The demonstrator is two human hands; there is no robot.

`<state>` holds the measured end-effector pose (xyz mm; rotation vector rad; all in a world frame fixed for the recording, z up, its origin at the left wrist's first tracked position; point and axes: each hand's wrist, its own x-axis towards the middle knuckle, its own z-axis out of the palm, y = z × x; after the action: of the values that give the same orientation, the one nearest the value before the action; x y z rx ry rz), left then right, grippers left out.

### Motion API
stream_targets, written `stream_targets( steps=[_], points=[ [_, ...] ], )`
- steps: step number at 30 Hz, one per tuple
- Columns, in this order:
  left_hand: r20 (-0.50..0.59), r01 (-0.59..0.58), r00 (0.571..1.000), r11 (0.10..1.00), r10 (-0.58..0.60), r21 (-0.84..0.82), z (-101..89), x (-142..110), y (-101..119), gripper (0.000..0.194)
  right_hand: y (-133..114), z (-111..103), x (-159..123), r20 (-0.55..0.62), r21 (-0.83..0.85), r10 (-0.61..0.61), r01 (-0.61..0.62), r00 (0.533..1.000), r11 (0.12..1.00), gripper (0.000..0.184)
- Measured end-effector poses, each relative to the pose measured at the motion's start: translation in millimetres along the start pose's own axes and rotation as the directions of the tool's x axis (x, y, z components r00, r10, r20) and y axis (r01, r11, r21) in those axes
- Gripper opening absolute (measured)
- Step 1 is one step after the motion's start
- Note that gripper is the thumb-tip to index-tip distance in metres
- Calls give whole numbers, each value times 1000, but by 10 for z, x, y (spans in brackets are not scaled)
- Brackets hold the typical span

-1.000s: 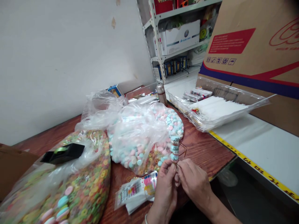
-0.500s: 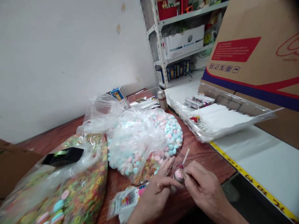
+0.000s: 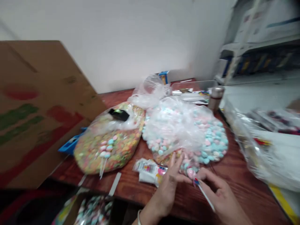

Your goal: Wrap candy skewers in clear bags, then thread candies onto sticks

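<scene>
Over the near edge of a reddish-brown wooden table [image 3: 248, 184], the right hand [image 3: 217, 192] pinches a clear-wrapped pink-and-blue candy stick [image 3: 191, 173] near the small red and blue piece at its base; its white stick slants down across the fingers. The left hand [image 3: 167, 186] is open, fingers spread and thumb pointing at the candy; whether the thumb touches it, I cannot tell. Just beside that hand lie flat white plastic sleeves with bright multicoloured printing [image 3: 147, 170], too blurred to read.

Beyond sits a clear plastic bag of pastel candies [image 3: 213, 137]. Further left, a clear bag of yellow, orange and green candies [image 3: 127, 142] bears a black tape dispenser [image 3: 120, 114] and two finished-looking candy sticks [image 3: 107, 147]. On the brown cardboard carton [image 3: 49, 68], green marks and red shapes are smeared past reading; the yellow edge strip [image 3: 280, 195] shows no legible lettering.
</scene>
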<state>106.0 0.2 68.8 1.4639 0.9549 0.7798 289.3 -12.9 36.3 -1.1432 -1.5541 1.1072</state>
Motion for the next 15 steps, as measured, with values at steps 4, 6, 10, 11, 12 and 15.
stream_targets(
  steps=[4, 6, 10, 11, 12, 15],
  points=[
    [-265, 101, 959, 995, -100, -11, 10, -343, 11, 59, -103, 175, -32, 112, -138, -253, 267, 961, 954, 18],
    [-353, 123, 926, 991, -133, -50, 24, -498, 49, 44, -92, 338, -100, 125, -228, -364, 383, 923, 895, 14],
    [-379, 85, 903, 948, -203, -306, 2, -830, 60, 31, 20, 817, -245, 188, -369, -573, 598, 798, 712, 12],
    [-395, 61, 886, 906, -242, -419, -31, -928, 25, 31, 36, 951, -274, 224, -366, -600, 637, 768, 678, 18],
    [-427, 23, 859, 856, -281, -517, -85, -1038, -31, 33, 44, 1081, -300, 262, -348, -608, 661, 749, 665, 23],
    [-639, -71, 677, 831, -366, -551, -386, -1476, -309, 37, 69, 1379, -365, 365, -270, -559, 659, 745, 702, 29]
  ],
)
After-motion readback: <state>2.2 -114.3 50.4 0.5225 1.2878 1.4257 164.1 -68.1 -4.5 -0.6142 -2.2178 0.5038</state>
